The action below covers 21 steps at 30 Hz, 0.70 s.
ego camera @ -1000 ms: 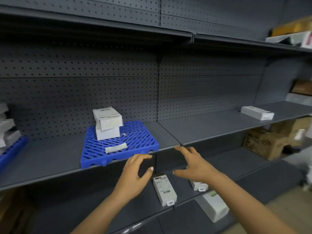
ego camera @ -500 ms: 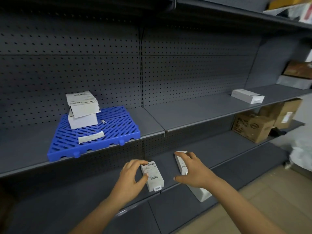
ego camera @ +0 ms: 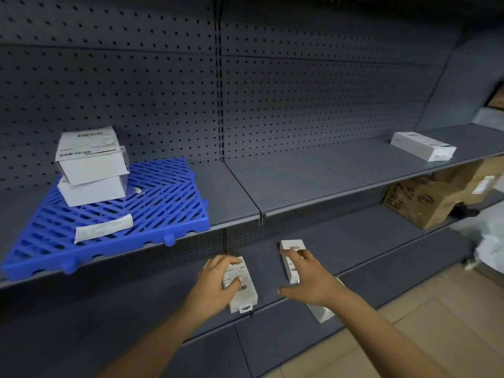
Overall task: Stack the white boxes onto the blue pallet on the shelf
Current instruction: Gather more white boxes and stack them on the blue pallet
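The blue pallet (ego camera: 163,214) lies on the middle shelf at the left. Two white boxes sit stacked at its back left corner, the upper box (ego camera: 90,156) askew on the lower box (ego camera: 92,190). A flat white packet (ego camera: 103,229) lies near the pallet's front. On the shelf below, my left hand (ego camera: 214,282) grips a labelled white box (ego camera: 245,294), thumb on its top. My right hand (ego camera: 311,279) curls its fingers over a narrow white box (ego camera: 291,248), with the thumb stretched out leftward.
Another white box (ego camera: 422,145) lies on the middle shelf at the far right. A further white box (ego camera: 323,313) sits on the lowest shelf under my right wrist. Brown cardboard boxes (ego camera: 417,200) stand at the right. Dark pegboard backs the shelves.
The view has dropped and shifted right. Both hands came down from the middle shelf's edge to the shelf below and each closed on a white box.
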Each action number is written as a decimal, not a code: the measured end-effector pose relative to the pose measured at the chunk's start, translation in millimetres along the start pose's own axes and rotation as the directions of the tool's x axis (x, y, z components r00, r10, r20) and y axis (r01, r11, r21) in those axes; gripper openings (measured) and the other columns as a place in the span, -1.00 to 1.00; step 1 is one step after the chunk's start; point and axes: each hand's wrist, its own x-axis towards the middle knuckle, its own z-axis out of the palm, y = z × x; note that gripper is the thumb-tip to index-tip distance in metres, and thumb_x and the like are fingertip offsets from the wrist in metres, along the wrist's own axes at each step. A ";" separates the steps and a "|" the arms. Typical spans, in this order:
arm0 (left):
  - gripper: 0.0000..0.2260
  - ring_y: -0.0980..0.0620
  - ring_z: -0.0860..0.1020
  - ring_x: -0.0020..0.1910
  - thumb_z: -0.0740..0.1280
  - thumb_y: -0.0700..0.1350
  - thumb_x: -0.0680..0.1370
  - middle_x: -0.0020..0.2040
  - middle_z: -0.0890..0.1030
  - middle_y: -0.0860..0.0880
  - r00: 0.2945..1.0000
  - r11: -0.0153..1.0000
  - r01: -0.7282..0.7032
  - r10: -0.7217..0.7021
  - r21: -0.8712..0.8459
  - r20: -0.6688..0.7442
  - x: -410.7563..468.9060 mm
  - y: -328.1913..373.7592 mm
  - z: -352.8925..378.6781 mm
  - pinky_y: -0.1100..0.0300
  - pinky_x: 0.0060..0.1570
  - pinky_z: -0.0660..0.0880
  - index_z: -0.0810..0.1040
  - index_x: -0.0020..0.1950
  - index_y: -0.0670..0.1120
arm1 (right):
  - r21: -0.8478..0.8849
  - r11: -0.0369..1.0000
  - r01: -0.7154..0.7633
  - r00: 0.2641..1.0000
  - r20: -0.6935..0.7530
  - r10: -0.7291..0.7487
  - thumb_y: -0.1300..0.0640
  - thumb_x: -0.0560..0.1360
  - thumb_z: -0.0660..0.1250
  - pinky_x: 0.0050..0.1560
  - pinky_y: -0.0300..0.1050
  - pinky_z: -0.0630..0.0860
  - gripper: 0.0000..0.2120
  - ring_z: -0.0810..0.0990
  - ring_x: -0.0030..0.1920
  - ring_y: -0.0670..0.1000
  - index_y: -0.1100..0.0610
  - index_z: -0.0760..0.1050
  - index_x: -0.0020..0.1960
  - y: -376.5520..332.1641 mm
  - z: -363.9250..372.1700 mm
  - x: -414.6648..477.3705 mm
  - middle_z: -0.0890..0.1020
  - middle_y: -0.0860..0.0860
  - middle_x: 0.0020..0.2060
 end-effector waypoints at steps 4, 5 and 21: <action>-0.72 0.17 0.39 0.21 0.37 -0.07 0.50 0.16 0.47 0.18 0.997 0.997 0.072 -0.072 0.008 -0.023 4.3 -13.0 10.9 0.19 0.23 0.33 0.49 0.20 0.10 | 0.003 1.000 0.012 0.997 0.078 -0.012 -0.15 0.36 0.43 0.35 0.00 0.36 -0.15 0.23 0.43 0.09 -0.14 0.05 0.52 11.9 17.1 23.1 0.17 0.07 0.44; -0.72 0.15 0.40 0.20 0.38 -0.09 0.50 0.16 0.48 0.16 0.994 0.995 0.102 -0.102 0.006 -0.041 3.2 -18.8 14.7 0.22 0.20 0.32 0.50 0.20 0.08 | 0.003 1.000 0.023 0.994 0.102 -0.024 -0.15 0.37 0.43 0.35 0.01 0.35 -0.15 0.22 0.44 0.11 -0.14 0.05 0.52 15.5 24.4 29.6 0.15 0.08 0.46; -0.71 -0.04 0.43 0.27 0.37 -0.16 0.52 0.23 0.49 -0.04 0.844 0.859 0.510 -0.512 -0.056 -0.161 -34.0 -140.5 107.9 0.32 0.14 0.36 0.50 0.25 -0.06 | -0.073 0.988 -0.139 0.960 0.233 0.152 -0.32 0.33 0.41 0.42 0.13 0.17 -0.04 0.11 0.46 0.30 -0.14 -0.04 0.53 49.6 208.9 172.1 0.06 0.24 0.49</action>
